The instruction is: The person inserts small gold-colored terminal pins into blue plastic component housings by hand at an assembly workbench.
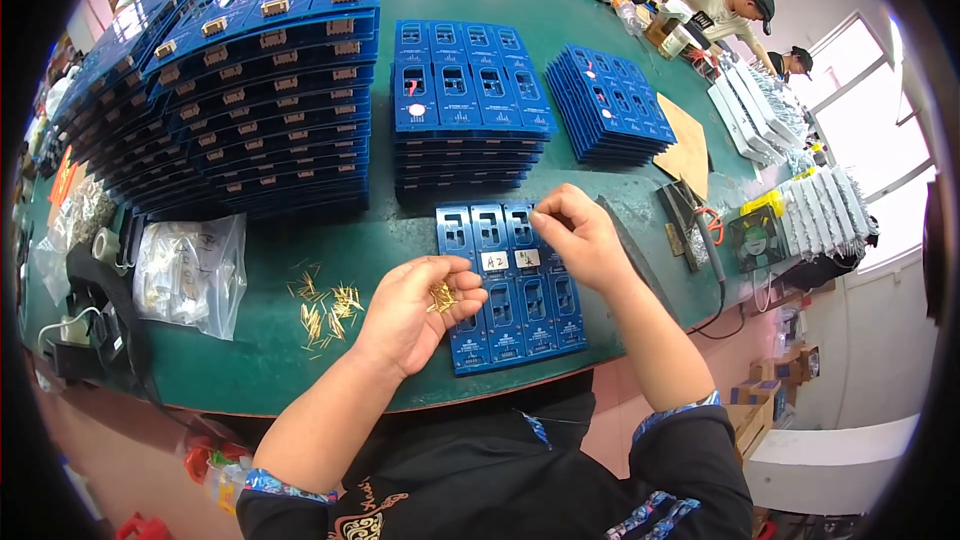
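A blue circuit board panel with rows of cut-out openings lies flat in front of me, two small white labels across its middle. My left hand is cupped, palm up, over the panel's left edge, with several thin gold-coloured pins in it. Above the panel's far right corner, my right hand has thumb and forefinger pinched together. Whatever sits between those fingertips is too small to make out. To the left of my left hand, a loose heap of the same pins is spread on the green table.
Tall stacks of blue boards rise at the back left, with lower stacks behind the panel. A clear bag lies left. Right are a soldering iron, orange-handled scissors and a small fan. Other people work farther off.
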### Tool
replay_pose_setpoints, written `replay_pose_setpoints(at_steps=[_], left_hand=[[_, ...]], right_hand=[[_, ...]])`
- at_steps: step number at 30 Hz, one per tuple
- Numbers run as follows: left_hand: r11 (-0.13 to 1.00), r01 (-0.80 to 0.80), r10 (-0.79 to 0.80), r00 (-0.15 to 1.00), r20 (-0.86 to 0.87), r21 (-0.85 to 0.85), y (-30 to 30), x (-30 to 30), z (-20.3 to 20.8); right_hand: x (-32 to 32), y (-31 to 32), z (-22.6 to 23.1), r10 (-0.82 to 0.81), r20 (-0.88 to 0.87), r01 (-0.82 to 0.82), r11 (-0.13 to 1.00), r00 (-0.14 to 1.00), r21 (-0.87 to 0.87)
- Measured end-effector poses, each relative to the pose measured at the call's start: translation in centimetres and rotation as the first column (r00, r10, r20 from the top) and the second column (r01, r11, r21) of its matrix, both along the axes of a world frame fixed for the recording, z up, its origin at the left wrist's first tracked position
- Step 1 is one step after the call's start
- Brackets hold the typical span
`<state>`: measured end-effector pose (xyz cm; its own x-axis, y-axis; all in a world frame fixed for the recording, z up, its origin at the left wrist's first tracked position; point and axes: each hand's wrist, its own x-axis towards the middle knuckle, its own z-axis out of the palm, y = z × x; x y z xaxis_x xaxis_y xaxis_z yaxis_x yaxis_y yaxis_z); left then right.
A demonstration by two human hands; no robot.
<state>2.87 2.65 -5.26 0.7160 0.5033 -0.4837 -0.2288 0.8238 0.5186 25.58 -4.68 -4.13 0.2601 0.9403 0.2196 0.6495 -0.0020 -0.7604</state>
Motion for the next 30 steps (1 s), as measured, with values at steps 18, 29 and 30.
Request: replay_pose_setpoints(at_steps=[18,29,30], left_hand=[[0.997,0.024,-0.022,0.999,-0.027,0.077,-0.1,0.2,-0.7],[0.995,0.061,-0.061,0.998,-0.008,0.079,0.1,0.0,-0.9],[0.995,0.063,-0.063,0.998,-0.001,0.074,0.1,-0.1,-1.0]], right_hand=[[1.1,0.2,-0.9,0.016,0.238,0.037,0.976,0.971,-0.216],[1.1,0.3,-1.0,0.023,0.266,0.036,0.976,0.964,-0.214],[1.0,0.3,-1.0,0.047,0.304,0.010,0.983,0.951,-0.181]])
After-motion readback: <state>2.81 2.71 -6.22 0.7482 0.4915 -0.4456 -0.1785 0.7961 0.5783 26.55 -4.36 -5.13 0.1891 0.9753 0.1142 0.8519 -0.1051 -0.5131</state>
